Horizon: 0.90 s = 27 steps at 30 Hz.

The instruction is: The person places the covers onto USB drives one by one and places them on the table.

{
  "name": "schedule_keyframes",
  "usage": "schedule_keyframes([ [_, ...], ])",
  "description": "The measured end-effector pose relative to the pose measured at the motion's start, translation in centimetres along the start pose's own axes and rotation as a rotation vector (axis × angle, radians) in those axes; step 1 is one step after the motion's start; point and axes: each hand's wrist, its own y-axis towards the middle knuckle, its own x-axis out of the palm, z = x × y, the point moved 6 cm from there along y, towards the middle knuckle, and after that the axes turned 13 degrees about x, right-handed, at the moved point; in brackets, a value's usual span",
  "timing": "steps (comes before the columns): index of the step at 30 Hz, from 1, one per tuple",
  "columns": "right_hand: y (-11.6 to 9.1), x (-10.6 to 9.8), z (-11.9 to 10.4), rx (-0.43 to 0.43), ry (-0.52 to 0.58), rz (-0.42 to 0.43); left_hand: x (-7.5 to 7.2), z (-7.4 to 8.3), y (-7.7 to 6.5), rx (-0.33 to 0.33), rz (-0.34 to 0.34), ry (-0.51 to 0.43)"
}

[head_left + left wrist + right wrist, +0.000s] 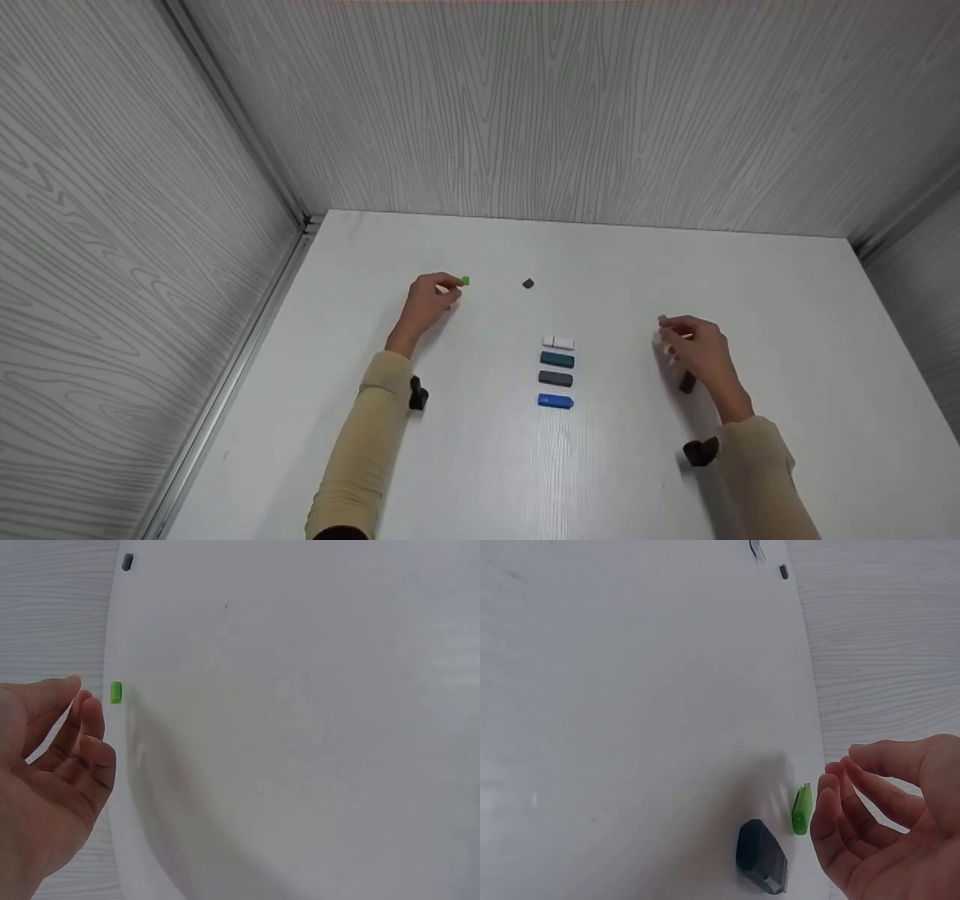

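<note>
My left hand [433,298] hovers at the left of the table with loosely bent fingers. Its fingertips are close to a small green block [116,692], which stands apart from them in the left wrist view. On the right, my right hand [701,349] has thumb and fingertips drawn together, and nothing shows between them in the right wrist view. Beside those fingertips is a slim green piece [802,808], and near it a larger dark oblong piece [762,856]. A small pale bit [662,319] appears at the right fingertips in the head view; I cannot tell what it is.
Between the hands lies a column of short oblong pieces: white [559,343], teal [557,360], grey [556,378] and blue [555,401]. Behind them is a small dark block [528,283]. Grey wood-grain panels [525,112] enclose the white table [480,465].
</note>
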Motion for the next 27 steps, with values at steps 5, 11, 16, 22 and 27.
schedule_keyframes([
  [5,0.0,-0.1,0.1,0.023,-0.014,0.017,0.0,-0.2,0.2,-0.019,-0.003,-0.012],
  [11,0.0,-0.5,0.1,0.019,-0.055,0.069,0.0,-0.4,0.6,-0.032,-0.009,0.001],
  [16,0.2,-0.7,0.3,0.019,-0.093,0.099,0.0,-0.6,0.9,-0.036,-0.016,0.007],
  [22,0.3,-1.1,0.6,0.013,-0.087,0.119,0.0,-0.8,1.2,-0.042,-0.025,0.021],
  [27,0.5,-1.3,1.1,0.015,-0.081,0.115,0.1,-0.7,1.6,-0.033,-0.030,0.062],
])
